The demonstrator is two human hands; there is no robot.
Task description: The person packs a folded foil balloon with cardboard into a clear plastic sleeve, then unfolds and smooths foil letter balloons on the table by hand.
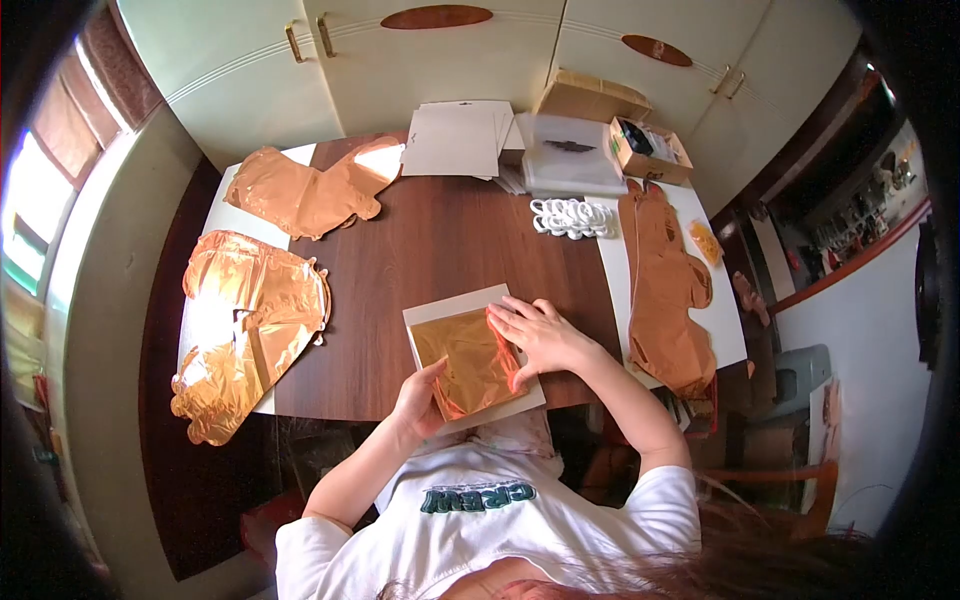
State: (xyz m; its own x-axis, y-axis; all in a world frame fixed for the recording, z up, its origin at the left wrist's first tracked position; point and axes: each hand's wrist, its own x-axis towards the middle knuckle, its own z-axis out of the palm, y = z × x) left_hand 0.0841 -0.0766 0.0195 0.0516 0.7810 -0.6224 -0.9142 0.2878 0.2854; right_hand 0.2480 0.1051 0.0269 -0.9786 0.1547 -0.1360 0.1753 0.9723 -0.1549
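A folded sheet of gold foil (465, 370) lies on a white card (455, 302), at the table's front edge by my body. My left hand (421, 402) grips the lower left side, its thumb on the foil and its other fingers mostly hidden. My right hand (543, 338) rests on the right edge of the foil. Its fingers are stretched out and its thumb is spread apart lower down. The foil looks creased, with reddish reflections near the fingertips.
Flattened gold foil balloons (255, 330) lie at the left, with another foil balloon (310, 190) behind. More foil balloons (665, 290) lie at the right. White cards (452, 140), clear plastic bags (570, 165), white rings (572, 217) and an open box (650, 152) stand toward the back.
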